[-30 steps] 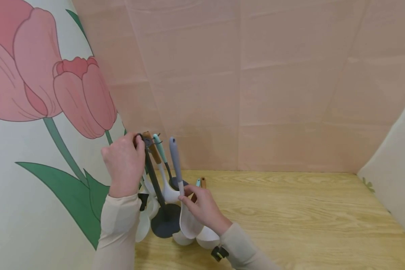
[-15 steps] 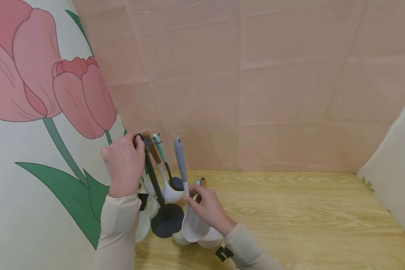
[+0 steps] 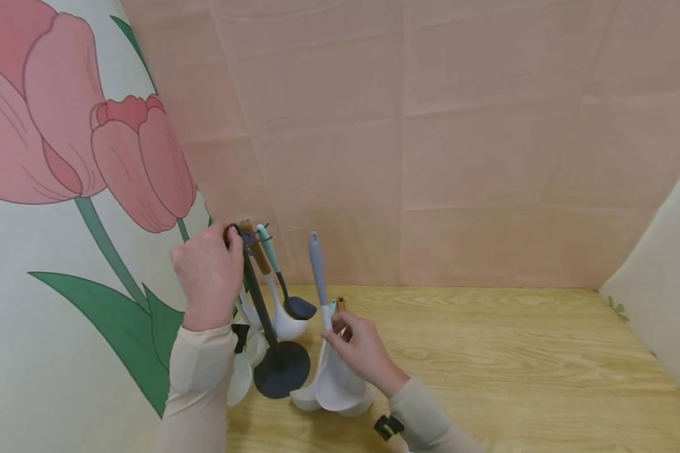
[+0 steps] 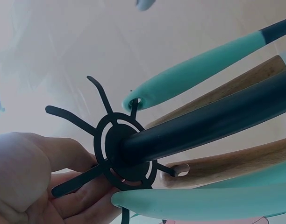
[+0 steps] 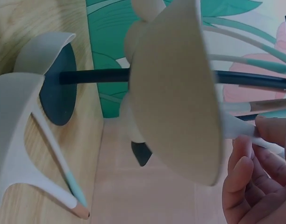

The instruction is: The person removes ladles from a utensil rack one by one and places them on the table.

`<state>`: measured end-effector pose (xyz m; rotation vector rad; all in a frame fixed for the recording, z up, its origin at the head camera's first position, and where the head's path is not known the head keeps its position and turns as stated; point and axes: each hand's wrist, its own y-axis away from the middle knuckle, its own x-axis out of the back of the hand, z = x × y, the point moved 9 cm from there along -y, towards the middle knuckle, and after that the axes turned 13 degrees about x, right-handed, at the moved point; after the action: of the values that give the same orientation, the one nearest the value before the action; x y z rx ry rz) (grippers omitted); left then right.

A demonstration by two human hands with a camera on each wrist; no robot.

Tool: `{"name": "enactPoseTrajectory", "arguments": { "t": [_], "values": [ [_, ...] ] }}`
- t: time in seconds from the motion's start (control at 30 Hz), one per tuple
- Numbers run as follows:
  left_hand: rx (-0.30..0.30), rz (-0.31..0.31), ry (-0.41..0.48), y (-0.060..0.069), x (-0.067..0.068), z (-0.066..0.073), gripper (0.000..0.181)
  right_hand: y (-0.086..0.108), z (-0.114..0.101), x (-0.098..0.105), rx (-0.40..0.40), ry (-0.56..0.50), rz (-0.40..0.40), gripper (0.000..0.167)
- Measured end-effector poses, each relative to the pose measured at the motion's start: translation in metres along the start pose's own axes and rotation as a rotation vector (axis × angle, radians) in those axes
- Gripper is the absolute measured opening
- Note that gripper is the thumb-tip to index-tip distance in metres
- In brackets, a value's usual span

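My left hand (image 3: 206, 274) grips the top of a black utensil stand (image 3: 282, 371); its hooked ring (image 4: 101, 135) fans out beside the fingers in the left wrist view. My right hand (image 3: 368, 352) pinches the white shaft of a ladle (image 3: 317, 264) with a blue-grey handle, held upright and off the hooks. Its pale bowl (image 5: 175, 98) fills the middle of the right wrist view. On the stand hang a dark ladle (image 3: 299, 307) with a turquoise handle, a white ladle (image 3: 289, 326) with a wooden handle, and other pale utensils, partly hidden by my left arm.
Two white ladles lie on the wood-grain table (image 3: 487, 365) by the stand, one with a wooden handle (image 5: 80, 210), one with a turquoise handle (image 5: 75, 186). A wall with tulips (image 3: 124, 157) rises close on the left, a pink sheet (image 3: 430, 157) behind.
My right hand has moved the blue-grey-handled ladle to the right, away from the stand. The dark ladle shows more fully. My left hand has stayed at the top of the stand.
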<state>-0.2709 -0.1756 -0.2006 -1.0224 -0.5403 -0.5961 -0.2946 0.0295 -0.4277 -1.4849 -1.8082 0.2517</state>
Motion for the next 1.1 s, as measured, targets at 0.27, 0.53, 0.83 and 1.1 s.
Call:
{"name": "enactPoseTrajectory", "arguments": {
  "t": [0.27, 0.53, 0.83, 1.1],
  "values": [
    [0.003, 0.0, 0.003, 0.0, -0.001, 0.0, 0.027, 0.012, 0.02, 0.005, -0.062, 0.0, -0.001, 0.013],
    [-0.009, 0.014, 0.008, 0.002, 0.0, 0.001, 0.026, 0.023, 0.04, 0.01, -0.125, -0.008, -0.006, 0.008],
    [-0.013, 0.018, 0.013, 0.003, 0.0, 0.002, 0.027, 0.036, 0.066, 0.019, -0.206, -0.008, -0.001, 0.011],
    [-0.021, 0.03, 0.007, 0.003, 0.001, 0.003, 0.027, 0.046, 0.091, 0.027, -0.271, -0.001, 0.011, 0.009]
  ]
}}
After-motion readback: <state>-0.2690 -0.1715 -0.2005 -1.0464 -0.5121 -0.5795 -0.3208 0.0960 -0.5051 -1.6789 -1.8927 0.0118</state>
